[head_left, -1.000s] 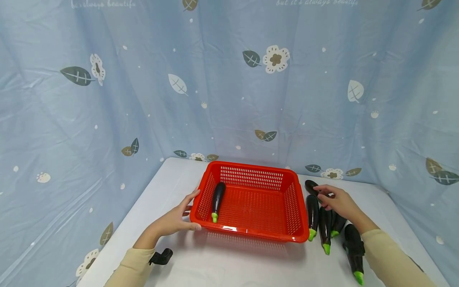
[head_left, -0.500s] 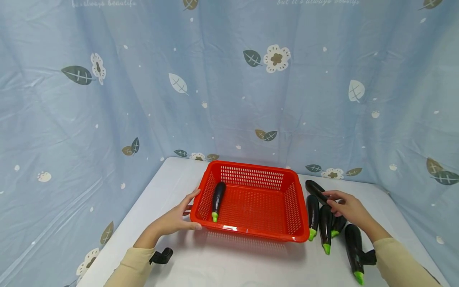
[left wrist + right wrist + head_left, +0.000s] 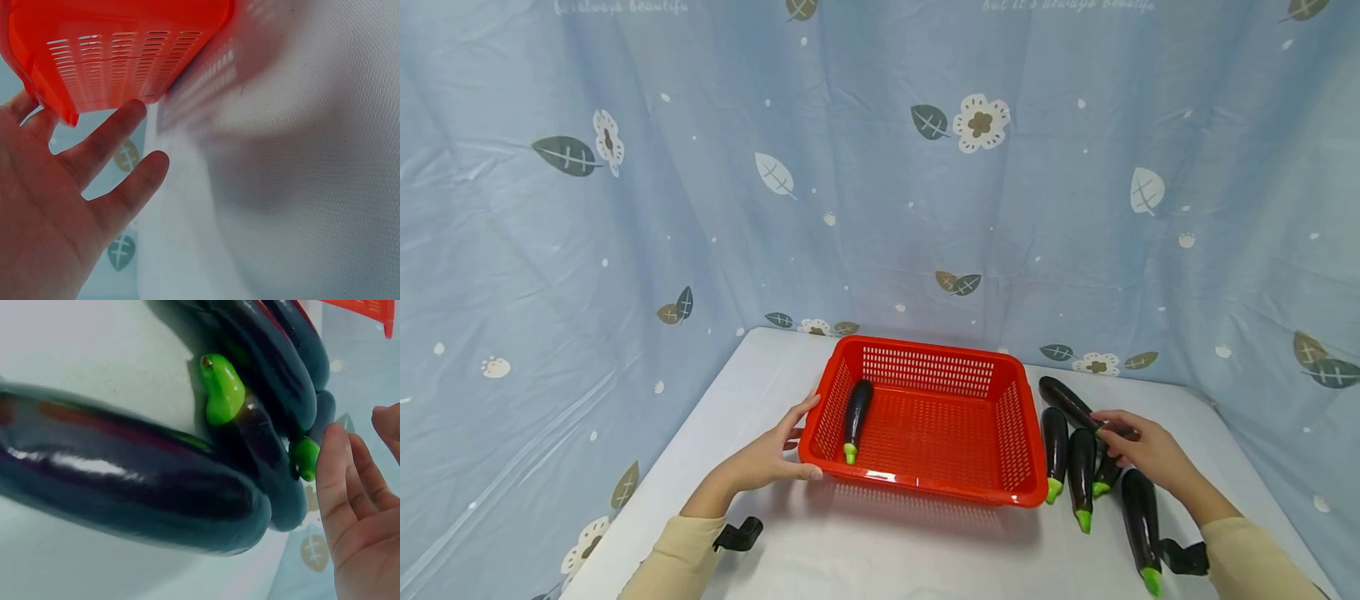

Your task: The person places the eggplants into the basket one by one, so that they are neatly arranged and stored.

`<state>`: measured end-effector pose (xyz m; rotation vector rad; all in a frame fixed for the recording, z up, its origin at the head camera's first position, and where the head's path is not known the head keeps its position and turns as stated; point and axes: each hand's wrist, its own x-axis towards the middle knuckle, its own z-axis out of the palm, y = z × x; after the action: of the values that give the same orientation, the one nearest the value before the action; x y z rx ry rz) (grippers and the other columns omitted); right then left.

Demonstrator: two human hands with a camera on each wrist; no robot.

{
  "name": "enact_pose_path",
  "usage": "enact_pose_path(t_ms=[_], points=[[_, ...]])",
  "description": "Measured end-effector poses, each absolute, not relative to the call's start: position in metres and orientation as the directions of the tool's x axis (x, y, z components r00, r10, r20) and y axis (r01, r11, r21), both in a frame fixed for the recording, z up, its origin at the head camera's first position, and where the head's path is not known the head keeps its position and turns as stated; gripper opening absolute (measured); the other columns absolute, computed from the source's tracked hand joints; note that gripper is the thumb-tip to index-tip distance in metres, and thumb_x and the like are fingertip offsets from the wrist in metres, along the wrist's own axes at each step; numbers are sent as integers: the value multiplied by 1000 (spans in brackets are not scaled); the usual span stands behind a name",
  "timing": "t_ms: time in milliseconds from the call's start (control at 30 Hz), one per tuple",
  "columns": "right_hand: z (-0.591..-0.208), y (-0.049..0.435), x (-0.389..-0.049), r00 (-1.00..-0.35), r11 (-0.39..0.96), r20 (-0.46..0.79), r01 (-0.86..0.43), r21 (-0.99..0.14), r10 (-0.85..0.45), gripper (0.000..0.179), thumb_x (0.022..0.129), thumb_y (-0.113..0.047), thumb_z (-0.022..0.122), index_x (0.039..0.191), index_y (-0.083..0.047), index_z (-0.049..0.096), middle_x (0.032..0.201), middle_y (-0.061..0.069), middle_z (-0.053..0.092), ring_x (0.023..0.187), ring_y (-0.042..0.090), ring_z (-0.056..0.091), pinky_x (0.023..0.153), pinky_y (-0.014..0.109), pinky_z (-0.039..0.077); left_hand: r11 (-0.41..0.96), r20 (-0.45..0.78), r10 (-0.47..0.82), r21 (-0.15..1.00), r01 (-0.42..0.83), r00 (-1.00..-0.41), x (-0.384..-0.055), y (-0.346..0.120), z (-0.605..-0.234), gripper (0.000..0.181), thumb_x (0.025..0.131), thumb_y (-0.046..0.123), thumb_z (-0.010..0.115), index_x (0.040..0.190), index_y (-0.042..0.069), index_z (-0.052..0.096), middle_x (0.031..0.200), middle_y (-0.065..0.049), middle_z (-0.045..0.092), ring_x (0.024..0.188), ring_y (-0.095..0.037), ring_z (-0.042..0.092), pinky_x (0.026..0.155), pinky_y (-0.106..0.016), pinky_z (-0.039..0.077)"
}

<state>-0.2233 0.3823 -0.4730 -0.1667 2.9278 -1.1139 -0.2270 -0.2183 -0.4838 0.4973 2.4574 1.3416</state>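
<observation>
My left hand [image 3: 760, 458] is at the left end of the red plastic basket [image 3: 917, 483], fingers fairly straight and spread. In the left wrist view some fingertips touch the basket wall [image 3: 125, 62]. One dark eggplant [image 3: 857, 417] with a green cap lies inside, along the left wall. Right of the basket, my right hand [image 3: 1150, 450] hovers at the green-capped end of the rearmost eggplant [image 3: 1063, 398]. In the right wrist view its fingers [image 3: 334, 481] are nearly straight beside a green cap [image 3: 305, 457], thumb apart, with no visible grip.
Further eggplants lie close together right of the basket: one against its side [image 3: 1055, 450], another beside it [image 3: 1082, 475], one partly hidden [image 3: 1107, 471], and a large one [image 3: 1141, 525] nearest the front. A blue patterned curtain [image 3: 880, 183] hangs behind the white table [image 3: 850, 550].
My right hand has slid right and toward the front along the rearmost eggplant, from its dark end to its capped end. The left hand and basket have stayed put.
</observation>
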Motion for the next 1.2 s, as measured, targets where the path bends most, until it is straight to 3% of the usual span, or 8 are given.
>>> enact_pose_path(t_ms=[400,600,767,933,1200], points=[[-473,391,-214,-999,771,-8,-33,-636,-49,44,105,-23,59,140,2,54,112,20,65,80,22,65,61,29,57,501,-92,435,852,156,-896,-227,-219,-483,113,78,42,87,163,34,13,166,-12,21,136,-37,44,106,-56,46],[-473,398,-205,-1000,792,5,-19,-610,-21,46,104,-26,61,139,4,55,115,24,64,89,28,68,61,29,56,497,-89,437,853,158,-895,-227,-219,-484,113,78,42,87,163,35,13,166,-12,21,137,-38,44,106,-57,46],[-477,406,-199,-1000,831,13,-16,-556,-10,46,103,-26,62,137,4,57,121,29,61,100,39,63,70,41,58,503,-88,434,850,160,-897,-227,-219,-484,113,78,42,87,163,35,13,167,-12,20,137,-39,44,105,-57,46],[-479,416,-194,-998,837,-67,50,-545,16,52,102,-31,63,139,5,54,131,37,53,106,48,61,77,54,57,504,-87,433,848,162,-897,-227,-219,-485,113,78,41,87,163,35,13,167,-12,20,137,-39,44,105,-58,46],[-486,427,-186,-982,795,-180,154,-586,57,67,98,-41,67,143,5,50,136,42,45,105,45,66,73,43,60,509,-82,433,844,169,-897,-227,-219,-486,113,78,42,87,163,36,13,167,-11,19,136,-37,45,107,-57,45]])
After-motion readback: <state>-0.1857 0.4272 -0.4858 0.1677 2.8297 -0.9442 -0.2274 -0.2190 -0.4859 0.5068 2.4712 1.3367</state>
